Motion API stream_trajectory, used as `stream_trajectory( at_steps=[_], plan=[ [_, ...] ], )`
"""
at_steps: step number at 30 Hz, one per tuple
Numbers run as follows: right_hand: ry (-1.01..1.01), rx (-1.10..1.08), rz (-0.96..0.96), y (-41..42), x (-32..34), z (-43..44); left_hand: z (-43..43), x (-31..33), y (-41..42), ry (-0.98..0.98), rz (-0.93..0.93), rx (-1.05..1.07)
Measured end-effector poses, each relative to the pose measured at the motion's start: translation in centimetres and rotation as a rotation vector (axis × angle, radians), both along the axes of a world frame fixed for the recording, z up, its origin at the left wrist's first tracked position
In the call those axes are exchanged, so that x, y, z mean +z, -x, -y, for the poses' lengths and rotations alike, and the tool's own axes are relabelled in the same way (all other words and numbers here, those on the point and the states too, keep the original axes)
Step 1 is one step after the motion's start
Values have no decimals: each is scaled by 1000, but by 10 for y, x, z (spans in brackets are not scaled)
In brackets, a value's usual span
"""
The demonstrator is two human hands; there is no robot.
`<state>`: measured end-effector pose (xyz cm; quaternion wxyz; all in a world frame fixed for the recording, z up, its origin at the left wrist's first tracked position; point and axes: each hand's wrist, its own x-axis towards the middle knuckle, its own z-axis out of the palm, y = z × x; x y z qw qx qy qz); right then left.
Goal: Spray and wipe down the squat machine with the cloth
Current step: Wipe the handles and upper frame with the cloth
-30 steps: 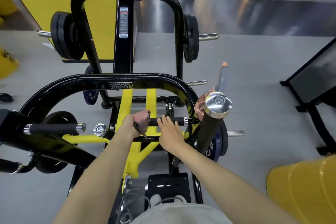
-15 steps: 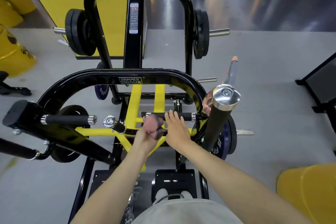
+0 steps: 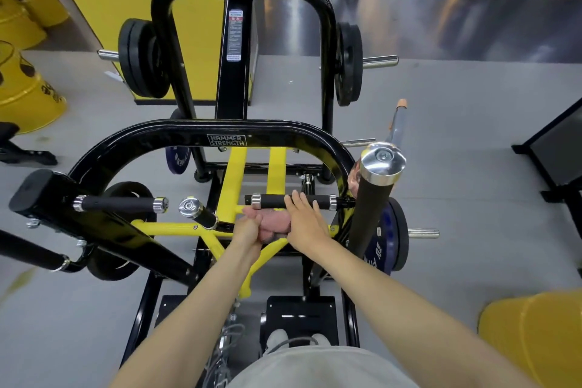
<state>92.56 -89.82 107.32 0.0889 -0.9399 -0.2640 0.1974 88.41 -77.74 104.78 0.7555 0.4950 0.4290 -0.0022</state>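
The squat machine [image 3: 226,139] is a black tube frame with yellow inner bars [image 3: 234,173] and fills the middle of the view. My left hand [image 3: 247,228] grips a bunched pink cloth [image 3: 274,223] just below the short black foam handle [image 3: 274,201]. Beside it, my right hand [image 3: 304,222] lies with straight fingers over that handle, its inner edge against the cloth. A copper-coloured object [image 3: 354,179] shows partly behind the upright chrome-capped handle [image 3: 382,159]; I cannot tell what it is.
Black weight plates [image 3: 141,57] hang on the rear pegs, and a blue plate [image 3: 390,236] sits low on the right. Yellow barrels [image 3: 28,94] stand at the left and a yellow drum [image 3: 535,334] at the lower right. Grey floor surrounds the machine.
My left hand has carried the cloth from the left end of the foam handle down to just below it, next to the right hand. The right hand stays on the handle.
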Motion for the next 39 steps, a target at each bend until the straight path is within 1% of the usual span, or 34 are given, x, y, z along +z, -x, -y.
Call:
stream_trajectory(
  at_steps=[2,4,5,7,9,10,12,14,15,17,18,21,25,30,32,35,37,39],
  plan=[
    [-3,1,22,1,-1,2,3,10,14,-235,-6,-198],
    [8,25,84,3,-5,4,2,22,20,-569,58,-386],
    [20,44,119,4,-7,5,1,29,18,-765,92,-414],
    [33,58,175,7,-9,5,-1,43,10,-1106,87,-355],
    [-28,2,176,12,-7,5,-8,42,1,-1330,86,-300],
    [-75,-39,163,15,-7,5,-11,34,-3,-1418,90,-330],
    [-135,-126,139,24,-9,10,-9,12,-10,-1538,66,-482],
    [-143,-239,108,31,-16,16,4,-3,-13,-1620,108,-549],
    [-141,-308,89,34,-19,21,13,-7,-15,-1639,157,-545],
    [-165,-434,26,35,-23,29,29,-8,-21,-1616,237,-516],
    [-208,-491,-21,35,-23,32,35,-7,-25,-1591,240,-524],
    [-366,-638,-150,31,-20,37,43,-5,-41,-1583,166,-605],
    [-496,-748,-242,26,-21,34,57,-3,-53,-1620,241,-703],
    [-523,-780,-240,26,-30,32,60,-18,-56,-1670,422,-821],
    [-555,-793,-224,26,-31,32,61,-25,-57,-1681,497,-941],
    [-574,-773,-194,26,-35,31,57,-32,-58,-1673,535,-1103],
    [-536,-744,-199,27,-37,31,49,-28,-57,-1658,567,-1190],
    [-490,-708,-195,29,-39,30,39,-17,-55,-1688,635,-1303]
  ],
)
